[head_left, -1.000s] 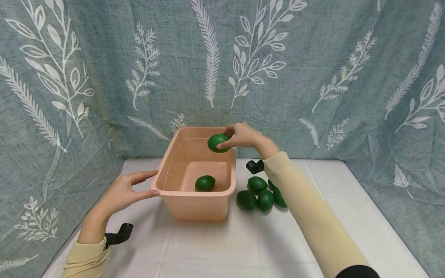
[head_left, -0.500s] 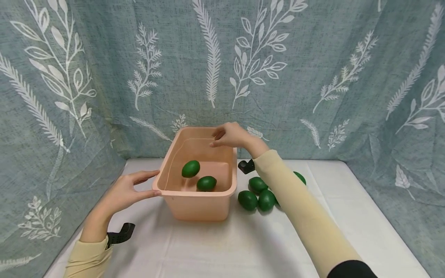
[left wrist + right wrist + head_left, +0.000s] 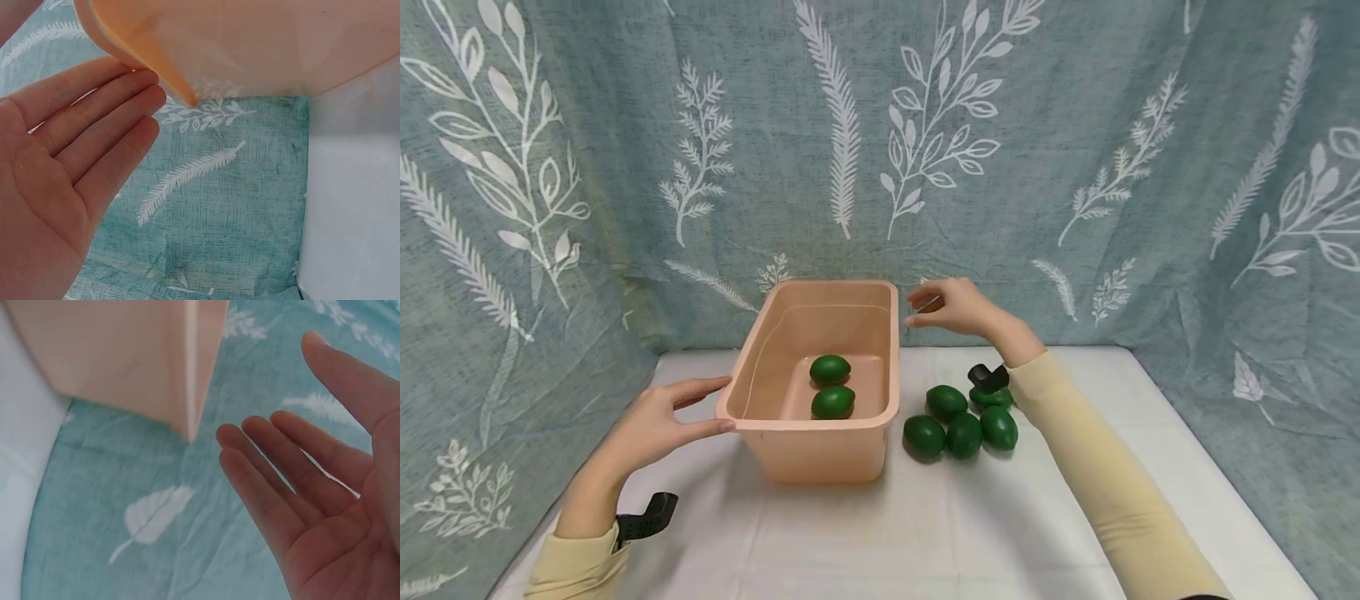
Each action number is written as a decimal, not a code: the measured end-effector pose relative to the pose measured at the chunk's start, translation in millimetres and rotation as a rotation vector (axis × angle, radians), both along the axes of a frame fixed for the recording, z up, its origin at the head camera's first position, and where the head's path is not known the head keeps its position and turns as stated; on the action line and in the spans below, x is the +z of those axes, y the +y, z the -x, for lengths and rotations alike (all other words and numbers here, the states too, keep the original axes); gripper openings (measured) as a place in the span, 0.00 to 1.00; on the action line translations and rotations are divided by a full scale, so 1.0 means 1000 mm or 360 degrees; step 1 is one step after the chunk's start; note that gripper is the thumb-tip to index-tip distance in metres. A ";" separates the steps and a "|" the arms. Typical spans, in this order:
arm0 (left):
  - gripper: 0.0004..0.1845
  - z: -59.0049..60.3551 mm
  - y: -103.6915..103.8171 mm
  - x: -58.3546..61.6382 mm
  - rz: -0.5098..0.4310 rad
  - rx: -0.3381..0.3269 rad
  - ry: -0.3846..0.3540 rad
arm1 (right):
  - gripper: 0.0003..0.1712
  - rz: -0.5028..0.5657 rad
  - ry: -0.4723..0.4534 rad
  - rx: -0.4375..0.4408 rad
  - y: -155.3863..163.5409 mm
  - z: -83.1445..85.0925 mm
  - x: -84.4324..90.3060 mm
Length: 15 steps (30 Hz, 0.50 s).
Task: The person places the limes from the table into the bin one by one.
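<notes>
A pink plastic tub (image 3: 805, 450) stands on the white table and holds two green limes (image 3: 831, 387). My left hand (image 3: 658, 421) rests with straight fingers against the tub's near left corner (image 3: 181, 81). The left wrist view shows the open palm (image 3: 69, 162) under the rim. My right hand (image 3: 951, 307) hovers empty just right of the tub's far right corner (image 3: 190, 394), fingers relaxed (image 3: 294, 487). Several more limes (image 3: 958, 421) lie in a cluster on the table right of the tub, below my right wrist.
A teal curtain with white leaf prints (image 3: 1075, 167) hangs behind and on both sides of the table. The white tablecloth (image 3: 925, 533) stretches toward me in front of the tub. A black wrist strap (image 3: 647, 515) shows on my left arm.
My right hand let go of the lime it held over the tub; that lime dropped in beside the first. The hand then drew back to the right, past the rim.
</notes>
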State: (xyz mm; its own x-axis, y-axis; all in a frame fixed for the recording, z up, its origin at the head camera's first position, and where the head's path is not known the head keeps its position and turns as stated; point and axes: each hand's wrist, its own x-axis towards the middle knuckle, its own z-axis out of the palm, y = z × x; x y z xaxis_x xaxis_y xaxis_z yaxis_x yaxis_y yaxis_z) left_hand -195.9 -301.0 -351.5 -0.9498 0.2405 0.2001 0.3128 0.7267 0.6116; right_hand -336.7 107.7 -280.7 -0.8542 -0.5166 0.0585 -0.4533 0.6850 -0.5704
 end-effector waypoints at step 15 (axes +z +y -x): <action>0.34 -0.002 0.004 0.001 0.0014 0.0025 0.0017 | 0.31 0.0079 -0.0106 -0.0156 0.070 -0.007 -0.037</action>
